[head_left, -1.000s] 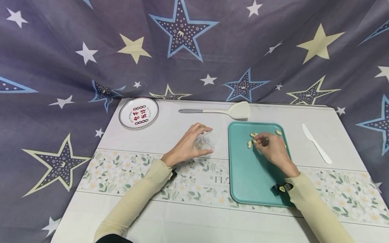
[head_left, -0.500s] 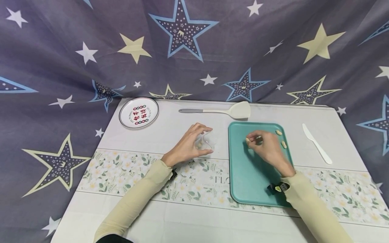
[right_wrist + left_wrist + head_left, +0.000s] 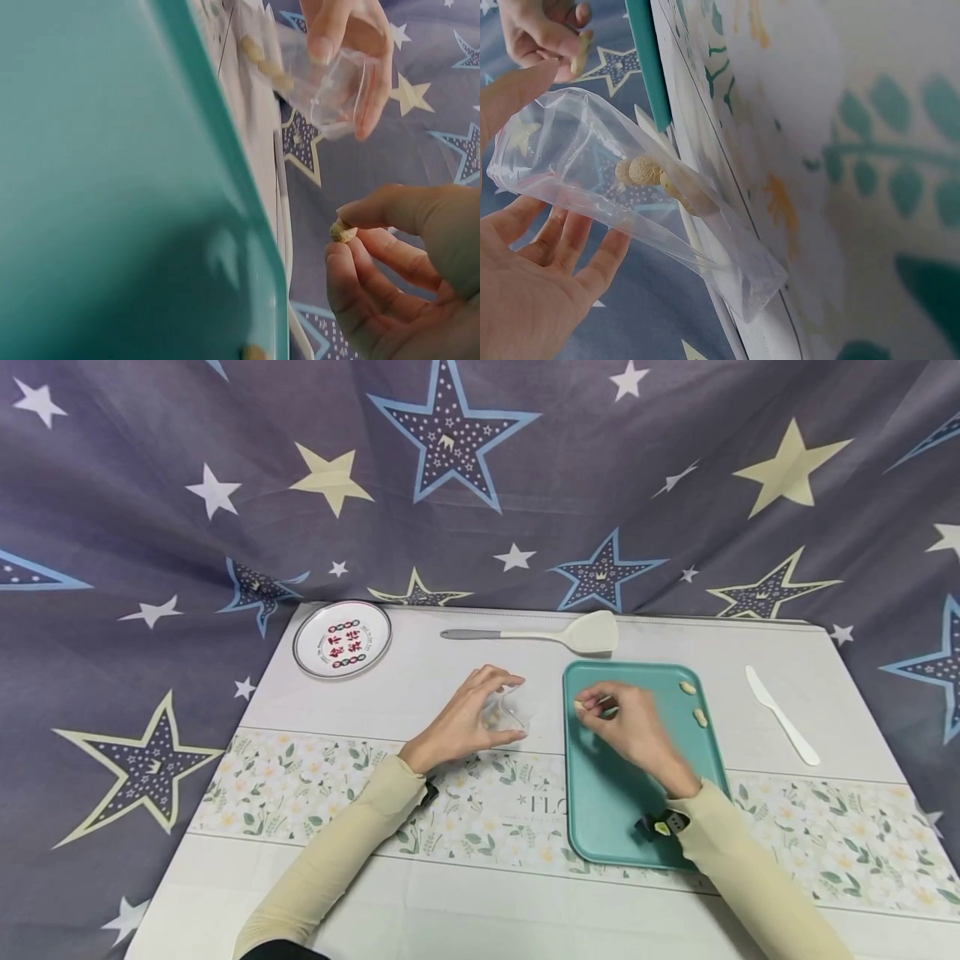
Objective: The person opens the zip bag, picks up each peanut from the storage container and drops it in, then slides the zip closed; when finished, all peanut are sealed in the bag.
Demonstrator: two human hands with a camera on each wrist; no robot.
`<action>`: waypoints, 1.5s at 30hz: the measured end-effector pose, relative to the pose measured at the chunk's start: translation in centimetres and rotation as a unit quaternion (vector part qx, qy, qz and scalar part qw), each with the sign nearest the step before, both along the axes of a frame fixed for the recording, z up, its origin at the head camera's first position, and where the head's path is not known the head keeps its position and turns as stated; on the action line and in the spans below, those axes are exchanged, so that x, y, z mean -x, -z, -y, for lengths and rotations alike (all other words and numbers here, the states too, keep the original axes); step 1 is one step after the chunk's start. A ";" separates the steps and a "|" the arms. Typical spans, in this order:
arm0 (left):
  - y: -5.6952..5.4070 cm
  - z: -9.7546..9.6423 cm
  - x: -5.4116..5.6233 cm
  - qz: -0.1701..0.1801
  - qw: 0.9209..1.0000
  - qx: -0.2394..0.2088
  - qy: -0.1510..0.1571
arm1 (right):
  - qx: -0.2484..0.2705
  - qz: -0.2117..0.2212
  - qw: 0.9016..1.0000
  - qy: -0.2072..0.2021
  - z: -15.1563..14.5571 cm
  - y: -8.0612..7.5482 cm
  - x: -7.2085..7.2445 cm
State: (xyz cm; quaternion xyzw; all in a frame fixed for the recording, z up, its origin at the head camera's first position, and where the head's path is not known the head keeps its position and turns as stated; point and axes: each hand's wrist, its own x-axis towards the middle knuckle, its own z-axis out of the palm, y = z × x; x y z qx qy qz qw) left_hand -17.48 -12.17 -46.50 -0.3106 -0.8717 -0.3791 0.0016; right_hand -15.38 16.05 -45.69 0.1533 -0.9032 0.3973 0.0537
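My left hand (image 3: 467, 712) holds a clear zip bag (image 3: 592, 202) by its mouth, thumb on one side and fingers on the other, so the mouth gapes. Several unshelled peanuts (image 3: 641, 171) lie low inside the bag. Above the left edge of the teal tray (image 3: 622, 818), my right hand (image 3: 630, 727) pinches a peanut (image 3: 343, 231) between thumb and fingertips, a short way right of the bag. Two more peanuts (image 3: 693, 702) lie near the tray's right edge.
Behind the hands lies a spatula (image 3: 555, 635) with a grey handle. A round plate (image 3: 375, 643) with red lettering sits at the back left. Right of the tray is a white plastic knife (image 3: 783, 718). A starry curtain (image 3: 525, 468) hangs along the table's back edge.
My right hand has gathered a peanut from the upper part of the tray and moved left with it toward the bag. The left hand and the bag have stayed in place.
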 end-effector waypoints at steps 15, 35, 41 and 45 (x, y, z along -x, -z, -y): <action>-0.2 0.2 -0.2 -0.004 1.000 0.000 0.001 | 0.050 0.018 0.997 -0.053 4.7 -0.6 0.4; -0.3 0.2 -0.4 -0.012 1.000 -0.002 -0.002 | 0.068 0.031 0.994 -0.077 6.4 -0.4 0.3; -0.2 0.2 -0.4 -0.017 1.000 -0.001 -0.002 | 0.070 0.036 0.994 -0.081 6.3 -0.4 0.1; -0.1 0.2 -0.4 -0.019 1.000 -0.003 -0.001 | 0.070 0.035 0.993 -0.083 6.1 -0.4 0.1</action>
